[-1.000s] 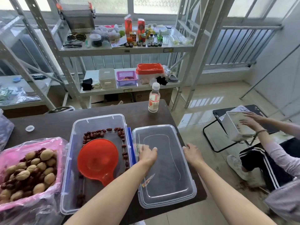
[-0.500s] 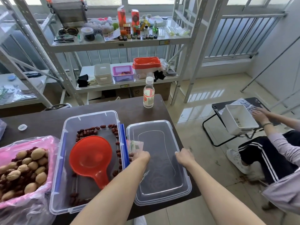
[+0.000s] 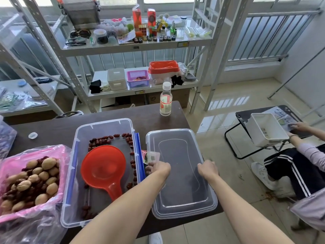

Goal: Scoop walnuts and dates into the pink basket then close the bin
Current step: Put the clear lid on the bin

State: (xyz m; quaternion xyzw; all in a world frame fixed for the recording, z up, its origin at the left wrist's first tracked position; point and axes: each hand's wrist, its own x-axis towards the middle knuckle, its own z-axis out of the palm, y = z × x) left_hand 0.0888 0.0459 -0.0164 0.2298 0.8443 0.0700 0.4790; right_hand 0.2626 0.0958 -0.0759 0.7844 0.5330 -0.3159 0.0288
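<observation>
The clear bin (image 3: 77,173) stands open on the dark table, with a red scoop (image 3: 103,168) lying inside and dates (image 3: 103,139) scattered along its walls. Left of it, the pink basket (image 3: 10,159), lined with a plastic bag, holds walnuts and dates (image 3: 29,182). The clear lid (image 3: 179,191) lies flat to the right of the bin. My left hand (image 3: 158,169) grips the lid's left edge and my right hand (image 3: 207,169) grips its right edge.
A water bottle (image 3: 165,99) stands at the table's far edge and a small white cap (image 3: 32,135) lies at the far left. Metal shelves (image 3: 140,44) with clutter stand behind. Another person (image 3: 302,155) sits at right with a white box (image 3: 265,131).
Both hands slid from the middle of the lid out to its left and right edges and closed on them. The lid looks slightly shifted in view as my head moved.
</observation>
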